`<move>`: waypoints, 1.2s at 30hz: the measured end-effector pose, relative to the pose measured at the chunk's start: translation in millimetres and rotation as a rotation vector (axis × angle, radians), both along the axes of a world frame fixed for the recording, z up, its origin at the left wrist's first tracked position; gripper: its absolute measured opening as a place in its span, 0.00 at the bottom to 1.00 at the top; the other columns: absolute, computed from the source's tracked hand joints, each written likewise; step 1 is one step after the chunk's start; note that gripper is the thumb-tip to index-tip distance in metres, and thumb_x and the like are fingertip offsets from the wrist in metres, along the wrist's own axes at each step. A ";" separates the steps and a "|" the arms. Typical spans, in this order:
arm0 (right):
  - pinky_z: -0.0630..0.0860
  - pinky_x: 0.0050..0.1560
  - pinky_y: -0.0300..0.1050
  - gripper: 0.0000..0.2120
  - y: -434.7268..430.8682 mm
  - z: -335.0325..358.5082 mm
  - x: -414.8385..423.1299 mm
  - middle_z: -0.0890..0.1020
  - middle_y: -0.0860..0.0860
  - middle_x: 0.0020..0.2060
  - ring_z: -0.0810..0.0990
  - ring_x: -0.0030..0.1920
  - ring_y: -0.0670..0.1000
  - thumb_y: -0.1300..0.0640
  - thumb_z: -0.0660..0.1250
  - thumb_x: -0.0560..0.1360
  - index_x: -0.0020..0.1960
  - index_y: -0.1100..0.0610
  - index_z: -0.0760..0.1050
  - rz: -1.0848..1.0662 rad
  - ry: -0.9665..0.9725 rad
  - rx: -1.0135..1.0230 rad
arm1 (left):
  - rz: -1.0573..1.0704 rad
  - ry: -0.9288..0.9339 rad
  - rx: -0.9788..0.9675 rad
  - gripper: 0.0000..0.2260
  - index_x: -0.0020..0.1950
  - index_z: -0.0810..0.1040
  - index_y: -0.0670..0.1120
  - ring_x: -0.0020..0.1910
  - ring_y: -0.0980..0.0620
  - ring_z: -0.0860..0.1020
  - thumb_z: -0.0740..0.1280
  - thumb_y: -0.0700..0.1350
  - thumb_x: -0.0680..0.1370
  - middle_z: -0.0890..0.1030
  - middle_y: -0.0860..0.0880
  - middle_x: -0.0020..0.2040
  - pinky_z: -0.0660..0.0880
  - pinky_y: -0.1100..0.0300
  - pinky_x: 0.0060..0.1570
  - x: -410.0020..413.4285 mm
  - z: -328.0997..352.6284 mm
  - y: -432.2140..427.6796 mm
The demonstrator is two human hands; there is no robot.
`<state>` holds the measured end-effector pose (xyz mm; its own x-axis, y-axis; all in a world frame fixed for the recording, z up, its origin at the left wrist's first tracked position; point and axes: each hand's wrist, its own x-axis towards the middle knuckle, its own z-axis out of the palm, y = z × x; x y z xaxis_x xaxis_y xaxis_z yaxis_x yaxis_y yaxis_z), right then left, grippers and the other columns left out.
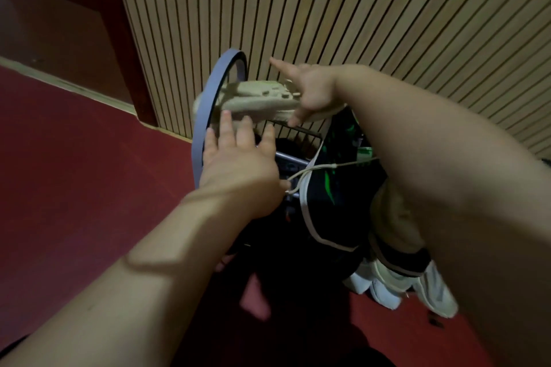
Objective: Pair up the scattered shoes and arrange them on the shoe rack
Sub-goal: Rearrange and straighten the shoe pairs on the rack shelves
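A beige shoe (256,98) lies on its side at the top of the shoe rack (205,116), a rack with a grey-blue curved frame and dark wire shelves. My right hand (316,92) grips the shoe's heel end, thumb below and index finger stretched out above. Just under the shoe, my left hand (238,158) is spread open, its fingertips at the sole. Lower in the rack stands a black shoe (334,188) with green marks and white trim. A pale lace (328,167) runs across it. Another beige shoe (393,217) shows partly under my right forearm.
White sneakers (432,292) lie on the red floor (74,173) to the right of the rack. A slatted wooden wall (357,9) stands right behind the rack. A dark red wall with a pale skirting board runs off to the left.
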<state>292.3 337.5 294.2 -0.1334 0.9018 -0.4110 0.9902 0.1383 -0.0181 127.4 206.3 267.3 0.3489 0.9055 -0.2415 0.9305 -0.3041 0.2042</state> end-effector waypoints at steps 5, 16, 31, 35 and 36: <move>0.54 0.75 0.57 0.59 -36.5 40.2 43.2 0.55 0.53 0.75 0.53 0.75 0.56 0.53 0.78 0.63 0.77 0.44 0.37 0.102 -0.077 -0.113 | 0.032 -0.128 0.111 0.42 0.76 0.36 0.53 0.75 0.42 0.35 0.61 0.63 0.75 0.38 0.44 0.77 0.38 0.47 0.73 -1.9 4.1 -0.7; 0.54 0.74 0.53 0.55 -65.6 22.8 40.0 0.51 0.52 0.77 0.50 0.76 0.57 0.54 0.76 0.66 0.77 0.46 0.39 0.000 -0.074 -0.378 | 0.046 -0.272 -0.060 0.44 0.77 0.50 0.50 0.67 0.43 0.67 0.71 0.60 0.69 0.64 0.43 0.69 0.68 0.51 0.63 10.8 -13.1 -6.2; 0.54 0.74 0.54 0.36 -62.3 -21.8 -45.8 0.51 0.58 0.76 0.54 0.75 0.60 0.50 0.60 0.78 0.78 0.48 0.42 0.110 -0.063 0.022 | 0.330 -0.164 0.072 0.40 0.72 0.59 0.43 0.62 0.40 0.68 0.71 0.61 0.69 0.66 0.40 0.64 0.70 0.50 0.57 -37.5 -23.4 -21.6; 0.61 0.71 0.48 0.45 -75.1 -34.9 -38.4 0.51 0.61 0.76 0.61 0.72 0.60 0.48 0.64 0.77 0.76 0.53 0.31 -0.233 0.218 -0.009 | 0.282 -0.164 0.079 0.42 0.77 0.48 0.47 0.62 0.38 0.67 0.70 0.55 0.72 0.64 0.39 0.64 0.69 0.49 0.58 -39.0 -31.5 -22.5; 0.63 0.69 0.47 0.48 -80.1 -34.5 -37.5 0.57 0.60 0.75 0.65 0.70 0.59 0.49 0.66 0.76 0.75 0.56 0.30 -0.278 0.293 0.001 | 0.286 -0.162 0.077 0.42 0.77 0.48 0.47 0.62 0.38 0.67 0.70 0.54 0.73 0.63 0.39 0.65 0.69 0.49 0.58 -40.4 -32.5 -22.3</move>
